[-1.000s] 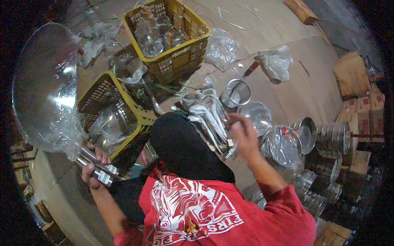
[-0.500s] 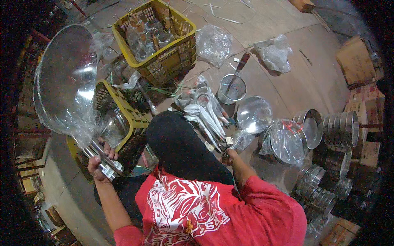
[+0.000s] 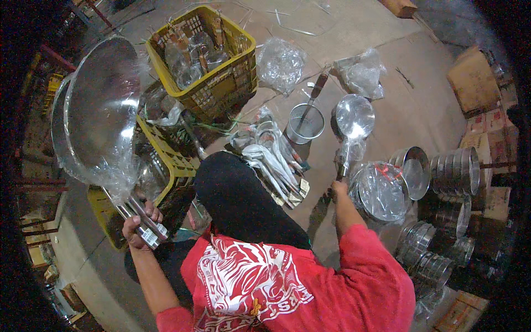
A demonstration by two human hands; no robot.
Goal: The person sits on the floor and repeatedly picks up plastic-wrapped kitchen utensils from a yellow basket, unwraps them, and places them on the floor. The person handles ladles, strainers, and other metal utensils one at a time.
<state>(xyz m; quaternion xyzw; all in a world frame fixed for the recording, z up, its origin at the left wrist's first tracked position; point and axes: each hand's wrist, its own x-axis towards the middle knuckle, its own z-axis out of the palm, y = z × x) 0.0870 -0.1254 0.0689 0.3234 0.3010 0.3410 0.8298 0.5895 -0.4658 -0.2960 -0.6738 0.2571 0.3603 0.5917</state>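
My left hand [image 3: 141,222] is closed around the metal handles of two large long-handled strainers [image 3: 102,110], wrapped in clear plastic and rising at the left. On the right, my right hand [image 3: 338,189] grips the handle of a smaller round-headed strainer [image 3: 355,117], its shiny head pointing away from me; whether it is mesh or solid I cannot tell. Between my hands, beyond my knee, lies a bundle of plastic-wrapped utensils [image 3: 268,152] with tags at the near end. Past it, a deep mesh strainer [image 3: 305,124] with a brown handle sits on the floor.
A yellow crate [image 3: 213,83] full of wrapped wooden-handled utensils stands far left, a second yellow crate [image 3: 166,155] nearer. Crumpled plastic bags [image 3: 281,65] lie beyond. Rows of round metal sieves [image 3: 456,170] and a plastic-wrapped round stack [image 3: 381,191] line the right, with cardboard boxes [image 3: 474,80] behind.
My right hand has moved right, away from the bundle, and the smaller strainer has swung up and right with it. The large strainers in my left hand have tilted slightly.
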